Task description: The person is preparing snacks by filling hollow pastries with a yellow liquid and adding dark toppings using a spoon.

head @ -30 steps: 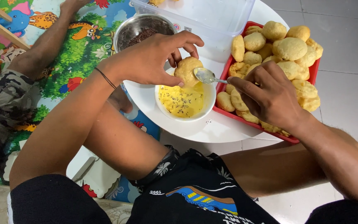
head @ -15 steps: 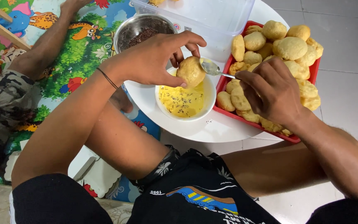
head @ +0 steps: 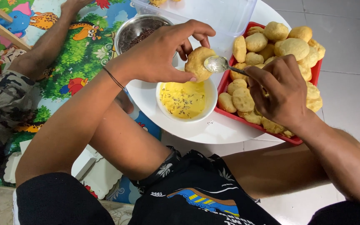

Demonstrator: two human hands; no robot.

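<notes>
A round white table (head: 213,133) carries a red tray (head: 271,127) heaped with fried puffed breads, beside a white bowl (head: 186,114) of yellow filling. Above that bowl the left hand (head: 163,54) is clamped on one puffed bread (head: 197,61), while the right hand (head: 278,89) pinches a metal spoon (head: 218,64) touching it.

A home, with the person sitting on a pale tiled floor (head: 346,96). A child's play mat (head: 76,58) printed with cartoon animals lies alongside, and food is set out on a low round white table (head: 213,131) beside a clear plastic container (head: 226,16).
</notes>
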